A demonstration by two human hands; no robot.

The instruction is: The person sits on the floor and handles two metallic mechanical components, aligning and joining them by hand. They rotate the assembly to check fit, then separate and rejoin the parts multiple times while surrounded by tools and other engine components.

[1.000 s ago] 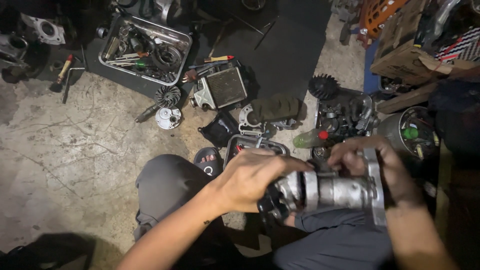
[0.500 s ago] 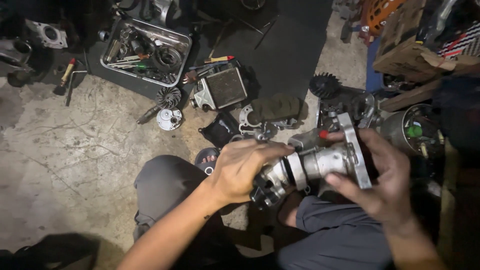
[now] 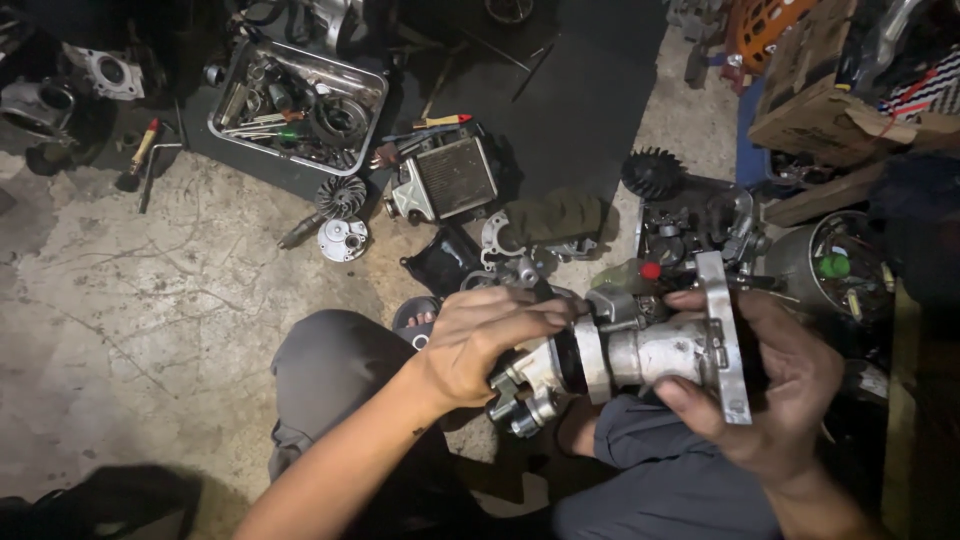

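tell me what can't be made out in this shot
Head view only:
- Near end of the metal housing: covered by the left hand.
- Its far face: behind the flange and right hand.
- Metal tray contents: too small and dark.
- Cardboard box: cut off by the top edge.

housing (image 3: 650, 352): dull grey metal | floor (image 3: 150, 300): rough cracked concrete
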